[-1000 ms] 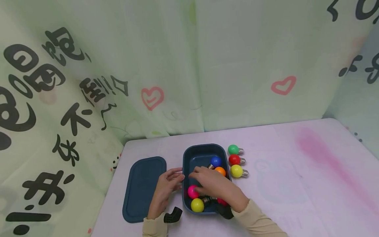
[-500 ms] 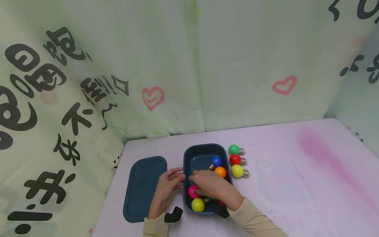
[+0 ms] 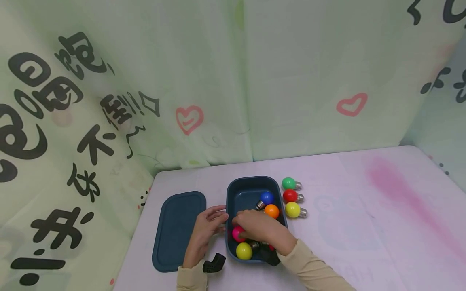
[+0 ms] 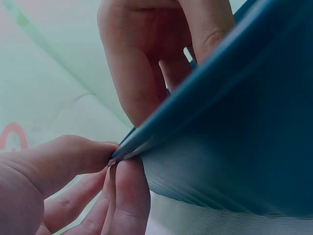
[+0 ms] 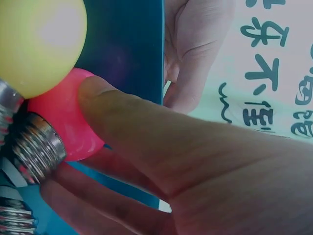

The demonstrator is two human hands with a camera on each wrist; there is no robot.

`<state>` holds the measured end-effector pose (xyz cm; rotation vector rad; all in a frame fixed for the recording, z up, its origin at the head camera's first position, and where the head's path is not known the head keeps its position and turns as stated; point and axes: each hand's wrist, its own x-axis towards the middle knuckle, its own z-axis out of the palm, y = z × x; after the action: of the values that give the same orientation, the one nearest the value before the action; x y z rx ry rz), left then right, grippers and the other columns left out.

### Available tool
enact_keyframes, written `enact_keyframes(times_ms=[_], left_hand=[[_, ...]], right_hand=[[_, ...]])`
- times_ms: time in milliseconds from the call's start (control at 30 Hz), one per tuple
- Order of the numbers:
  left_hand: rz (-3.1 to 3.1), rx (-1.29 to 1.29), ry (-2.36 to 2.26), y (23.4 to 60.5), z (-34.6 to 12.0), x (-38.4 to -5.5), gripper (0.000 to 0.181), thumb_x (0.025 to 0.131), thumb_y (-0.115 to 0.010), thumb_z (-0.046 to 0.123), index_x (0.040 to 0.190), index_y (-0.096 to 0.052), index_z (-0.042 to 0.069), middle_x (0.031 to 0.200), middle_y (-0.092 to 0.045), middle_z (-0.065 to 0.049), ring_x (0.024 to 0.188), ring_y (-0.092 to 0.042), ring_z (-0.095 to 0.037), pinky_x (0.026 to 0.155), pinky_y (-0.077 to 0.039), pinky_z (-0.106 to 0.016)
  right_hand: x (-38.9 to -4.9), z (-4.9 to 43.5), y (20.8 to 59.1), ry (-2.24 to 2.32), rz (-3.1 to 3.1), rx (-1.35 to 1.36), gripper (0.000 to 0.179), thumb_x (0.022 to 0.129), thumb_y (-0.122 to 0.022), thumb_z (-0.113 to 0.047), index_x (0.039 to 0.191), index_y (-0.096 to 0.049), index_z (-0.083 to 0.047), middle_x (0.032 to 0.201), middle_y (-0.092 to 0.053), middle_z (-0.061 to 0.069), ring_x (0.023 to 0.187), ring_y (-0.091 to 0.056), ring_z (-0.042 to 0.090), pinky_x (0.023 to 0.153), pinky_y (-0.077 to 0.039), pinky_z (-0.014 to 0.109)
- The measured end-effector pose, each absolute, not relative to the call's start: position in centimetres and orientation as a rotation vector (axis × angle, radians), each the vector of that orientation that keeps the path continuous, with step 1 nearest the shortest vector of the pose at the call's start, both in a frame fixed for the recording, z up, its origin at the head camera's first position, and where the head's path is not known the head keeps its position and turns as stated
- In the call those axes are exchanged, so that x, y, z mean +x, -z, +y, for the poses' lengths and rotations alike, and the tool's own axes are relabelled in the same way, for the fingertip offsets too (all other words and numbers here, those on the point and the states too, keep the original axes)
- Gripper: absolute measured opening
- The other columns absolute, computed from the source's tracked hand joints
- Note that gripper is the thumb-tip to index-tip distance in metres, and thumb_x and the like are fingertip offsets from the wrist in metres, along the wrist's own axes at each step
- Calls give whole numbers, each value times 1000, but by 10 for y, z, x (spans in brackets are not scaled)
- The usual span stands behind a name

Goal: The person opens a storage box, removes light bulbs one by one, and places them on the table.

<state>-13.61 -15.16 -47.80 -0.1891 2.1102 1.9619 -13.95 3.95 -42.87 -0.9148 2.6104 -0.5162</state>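
A dark blue box (image 3: 252,189) stands on the table with several coloured light bulbs in it. At its left side, my left hand (image 3: 206,232) pinches the rim between thumb and fingers, as the left wrist view shows. Inside the box, my right hand (image 3: 261,226) holds a pink light bulb (image 5: 63,120), the thumb on its globe and the fingers at the other side. Beside it lies a yellow bulb (image 3: 244,251). Farther back are a blue bulb (image 3: 267,197) and an orange bulb (image 3: 272,211). My right hand and wrist partly hide a red bulb.
Right of the box, a green bulb (image 3: 289,183), a red bulb (image 3: 290,196) and a yellow bulb (image 3: 292,209) lie in a column on the table. A flat blue lid (image 3: 178,230) lies to the left. A printed curtain (image 3: 291,81) hangs behind the table.
My right hand has shifted slightly down within the box, its fingers closing in on the pink bulb. The left hand stays at the rim. The whole view has drifted slightly.
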Motion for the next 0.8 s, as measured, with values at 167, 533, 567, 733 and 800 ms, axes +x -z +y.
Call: enact_keyframes(times_ms=[167, 533, 567, 733, 800], left_hand=[[2116, -188, -1955, 477, -151, -135, 47, 92, -72, 24, 132, -60, 3, 111, -69, -8, 86, -66, -14, 75, -58, -28], [2107, -199, -1968, 478, -151, -137, 46, 91, -74, 23, 131, -61, 3, 109, -69, -8, 84, -66, -13, 74, -58, -26], [2107, -200, -1969, 478, -151, -138, 46, 91, -74, 23, 131, -62, 3, 108, -69, -8, 83, -67, -13, 74, -58, -27], [2114, -202, -1964, 478, -151, -138, 46, 91, -74, 23, 130, -62, 3, 106, -70, -7, 82, -67, -13, 75, -58, -27], [2112, -200, -1965, 478, -151, -138, 46, 91, -74, 23, 130, -62, 3, 106, -70, -6, 83, -67, -13, 74, -58, -27]], right_hand=[[-141, 38, 430, 522, 2562, -891, 30, 88, -76, -23, 115, -73, -10, 103, -69, 3, 88, -62, 17, 86, -57, 36], [-141, 45, 428, 573, 2576, -929, 29, 87, -77, -22, 114, -74, -13, 105, -70, 3, 91, -61, 16, 87, -56, 36], [-141, 46, 428, 584, 2576, -934, 29, 87, -77, -22, 115, -74, -13, 106, -70, 3, 91, -61, 16, 87, -56, 36], [-139, 53, 424, 635, 2580, -958, 28, 88, -76, -21, 115, -74, -14, 104, -68, 2, 90, -60, 14, 84, -57, 32], [-138, 56, 422, 641, 2596, -969, 28, 88, -76, -21, 115, -73, -14, 102, -67, 1, 89, -60, 12, 82, -56, 29]])
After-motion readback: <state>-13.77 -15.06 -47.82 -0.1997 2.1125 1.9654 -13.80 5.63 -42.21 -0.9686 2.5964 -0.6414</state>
